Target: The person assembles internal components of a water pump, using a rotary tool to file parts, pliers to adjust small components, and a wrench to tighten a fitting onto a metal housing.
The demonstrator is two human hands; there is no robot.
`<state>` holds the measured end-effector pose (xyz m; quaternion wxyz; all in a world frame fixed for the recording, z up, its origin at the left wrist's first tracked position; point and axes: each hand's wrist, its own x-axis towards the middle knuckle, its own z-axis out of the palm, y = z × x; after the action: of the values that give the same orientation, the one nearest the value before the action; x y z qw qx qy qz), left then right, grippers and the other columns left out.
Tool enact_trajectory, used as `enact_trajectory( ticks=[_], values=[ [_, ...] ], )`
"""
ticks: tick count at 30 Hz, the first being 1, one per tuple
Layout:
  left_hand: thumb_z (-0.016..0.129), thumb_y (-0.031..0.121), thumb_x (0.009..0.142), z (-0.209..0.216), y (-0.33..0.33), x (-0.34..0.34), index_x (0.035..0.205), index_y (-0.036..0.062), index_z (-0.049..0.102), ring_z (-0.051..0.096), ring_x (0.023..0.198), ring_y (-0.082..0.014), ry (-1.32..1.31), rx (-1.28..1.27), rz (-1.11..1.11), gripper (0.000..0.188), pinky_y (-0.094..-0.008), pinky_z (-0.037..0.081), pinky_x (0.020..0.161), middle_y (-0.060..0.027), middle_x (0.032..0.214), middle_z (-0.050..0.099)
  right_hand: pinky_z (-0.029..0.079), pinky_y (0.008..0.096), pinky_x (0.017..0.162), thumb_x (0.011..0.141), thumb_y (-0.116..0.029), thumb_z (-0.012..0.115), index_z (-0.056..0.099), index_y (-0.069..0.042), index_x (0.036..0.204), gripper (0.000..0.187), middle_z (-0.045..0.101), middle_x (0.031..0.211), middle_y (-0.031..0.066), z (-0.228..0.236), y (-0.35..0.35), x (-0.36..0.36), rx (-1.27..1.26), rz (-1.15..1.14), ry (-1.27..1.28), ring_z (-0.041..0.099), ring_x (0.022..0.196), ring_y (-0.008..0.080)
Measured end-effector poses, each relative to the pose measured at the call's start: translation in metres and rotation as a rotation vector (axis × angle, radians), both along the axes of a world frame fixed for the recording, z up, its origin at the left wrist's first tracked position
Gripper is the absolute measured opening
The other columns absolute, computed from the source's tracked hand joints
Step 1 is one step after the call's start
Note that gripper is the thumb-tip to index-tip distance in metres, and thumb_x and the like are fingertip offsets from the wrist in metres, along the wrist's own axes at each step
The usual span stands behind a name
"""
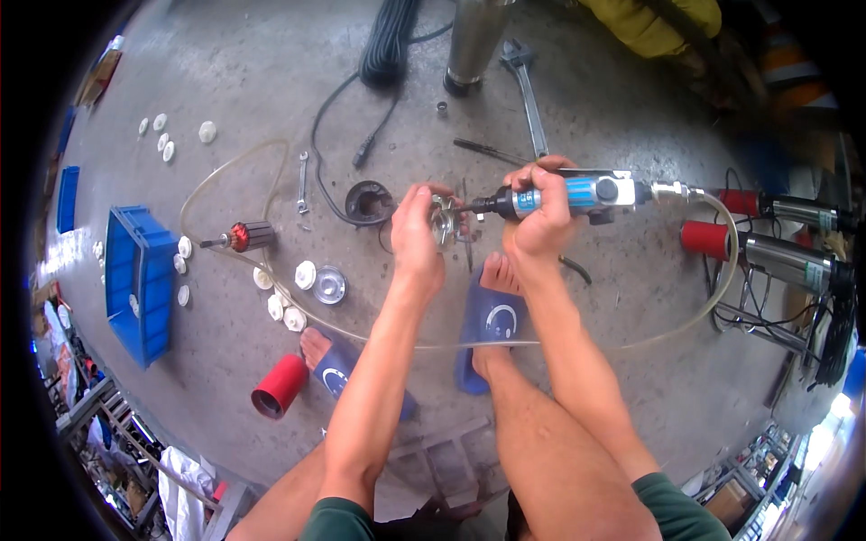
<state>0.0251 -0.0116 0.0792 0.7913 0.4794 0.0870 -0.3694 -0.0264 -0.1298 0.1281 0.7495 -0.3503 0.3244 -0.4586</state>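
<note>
My right hand (544,212) is wrapped round a blue and silver air grinder (577,191), held level with its nose pointing left. A clear air hose (722,236) runs from its right end and loops across the floor. Between the fingers of my left hand (417,234) is a round metal part (443,221). The tool's tip reaches this part; whether it touches is too small to tell. Just left of my left hand, a black ring-shaped cap (368,202) with a cord lies on the floor.
A copper-wound motor armature (244,236), a red cylinder (280,386), a clear round cup (329,285) and several white impellers (275,307) lie to the left, by a blue crate (140,284). Farther off are a steel tube (475,41), an adjustable wrench (526,95) and coiled cable (388,45). Red-ended pumps (708,239) stand right.
</note>
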Motion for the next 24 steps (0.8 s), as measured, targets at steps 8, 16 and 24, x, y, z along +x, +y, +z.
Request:
enact_trajectory(
  ticks=[8,16,24],
  values=[
    [0.041,0.027,0.106,0.002,0.003,0.013,0.11,0.0002,0.06,0.069,0.08,-0.0303,0.179,0.004,-0.075,0.033,-0.0416,0.06,0.068,-0.0195,0.098,0.068,0.051,0.0319,0.065,0.082,-0.004,0.057,0.058,0.004,0.106,0.025,0.063,0.074,0.0086,-0.008,-0.005,0.002,-0.045,0.05,0.029,0.061,0.065,0.0181],
    [0.042,0.031,0.105,-0.015,0.005,0.018,0.115,0.0,0.058,0.069,0.085,-0.0352,0.375,-0.041,-0.075,0.036,-0.0481,0.059,0.072,-0.0234,0.103,0.068,0.051,0.0329,0.063,0.081,-0.002,0.057,0.058,0.001,0.101,0.02,0.061,0.074,0.0089,-0.029,-0.021,0.002,0.135,-0.028,0.03,0.059,0.063,0.018],
    [0.042,0.032,0.105,-0.021,0.005,0.022,0.116,0.0022,0.058,0.068,0.088,-0.0352,0.384,-0.123,-0.06,0.035,-0.0504,0.058,0.077,-0.024,0.108,0.068,0.05,0.0349,0.071,0.083,-0.011,0.059,0.055,-0.006,0.106,0.024,0.056,0.076,0.0022,-0.023,-0.03,-0.015,0.305,-0.033,-0.037,0.054,0.067,0.0143]
  ],
)
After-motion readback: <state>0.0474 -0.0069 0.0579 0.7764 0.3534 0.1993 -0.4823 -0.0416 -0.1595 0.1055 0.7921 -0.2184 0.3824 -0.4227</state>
